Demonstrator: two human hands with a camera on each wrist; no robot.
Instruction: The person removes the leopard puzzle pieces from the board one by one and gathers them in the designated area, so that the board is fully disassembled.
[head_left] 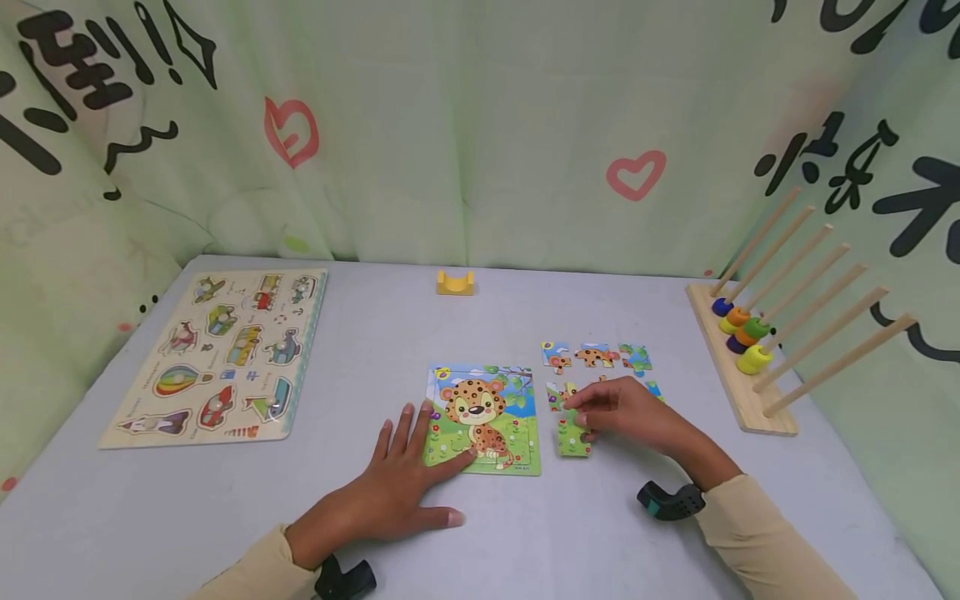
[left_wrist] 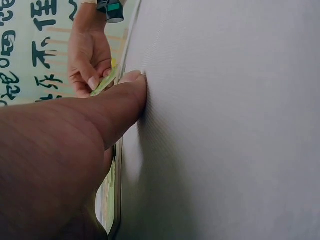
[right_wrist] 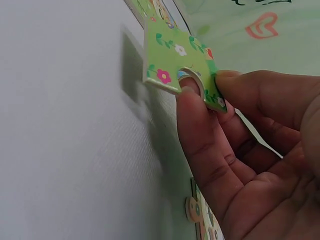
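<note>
My right hand (head_left: pixel 626 414) pinches a green jigsaw puzzle piece (right_wrist: pixel 172 57) between thumb and fingers. Pink and white flowers decorate the piece, and a round notch cuts into one edge. It is held tilted above the cloth in the right wrist view. Spread flat, my left hand (head_left: pixel 401 483) rests with its fingertips on the left edge of the square puzzle board (head_left: pixel 517 425), which pictures a spotted leopard cub on grass. Beyond the right hand lie several loose puzzle pieces (head_left: pixel 596 356), some partly hidden by it.
A wooden board of vehicle pictures (head_left: pixel 225 358) lies at the left. At the right stands a wooden peg rack (head_left: pixel 776 422) with several coloured beads (head_left: pixel 753 359). A small yellow block (head_left: pixel 455 283) sits at the back, before a green curtain (head_left: pixel 465 150).
</note>
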